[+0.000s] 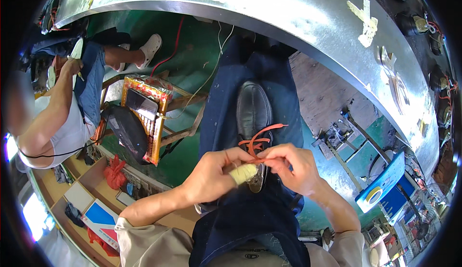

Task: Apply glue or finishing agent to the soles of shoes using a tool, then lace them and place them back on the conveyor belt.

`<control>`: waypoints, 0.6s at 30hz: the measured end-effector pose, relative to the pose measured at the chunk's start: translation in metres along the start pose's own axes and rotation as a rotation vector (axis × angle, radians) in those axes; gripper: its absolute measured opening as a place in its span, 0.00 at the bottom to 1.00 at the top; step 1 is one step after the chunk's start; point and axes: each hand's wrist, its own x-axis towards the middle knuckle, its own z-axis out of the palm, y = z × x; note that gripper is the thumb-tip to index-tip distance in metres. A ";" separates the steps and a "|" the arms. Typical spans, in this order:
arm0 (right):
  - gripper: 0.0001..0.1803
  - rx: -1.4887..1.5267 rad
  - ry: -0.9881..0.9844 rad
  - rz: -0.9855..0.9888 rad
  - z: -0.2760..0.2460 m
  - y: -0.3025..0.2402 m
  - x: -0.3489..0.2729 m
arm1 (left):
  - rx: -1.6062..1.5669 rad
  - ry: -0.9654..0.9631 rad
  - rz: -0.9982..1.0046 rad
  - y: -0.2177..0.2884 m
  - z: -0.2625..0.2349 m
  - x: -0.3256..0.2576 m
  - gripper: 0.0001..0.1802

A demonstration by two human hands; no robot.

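A black leather shoe (253, 106) lies on my lap over dark blue cloth, its toe pointing away from me. Orange-red lace (260, 135) runs through its eyelets, with one loose end trailing to the right. My left hand (215, 173) pinches the lace above the shoe's opening; pale yellow tape (243, 173) is wrapped round its thumb. Close beside it, the fingers of my right hand (293, 168) are closed on the same lace. Between them the hands cover part of the shoe's tongue and heel end.
A curved metal table (308, 14) arcs across the far side, with black shoes (411, 25) beyond it at right. To my left, a wooden stool (192, 104) carries a black bag (126, 131) and a phone (141, 104). Another person (57, 118) sits past it.
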 end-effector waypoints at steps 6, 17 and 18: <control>0.10 -0.153 -0.169 0.255 -0.008 -0.034 0.034 | 1.088 0.108 0.721 0.007 -0.010 0.010 0.19; 0.08 -0.967 -0.133 -0.432 -0.017 -0.049 0.021 | -0.218 -0.012 -0.034 0.001 0.005 0.016 0.15; 0.08 -1.021 -0.217 -0.426 -0.021 -0.054 0.023 | -0.045 -0.012 0.035 -0.002 0.003 0.016 0.14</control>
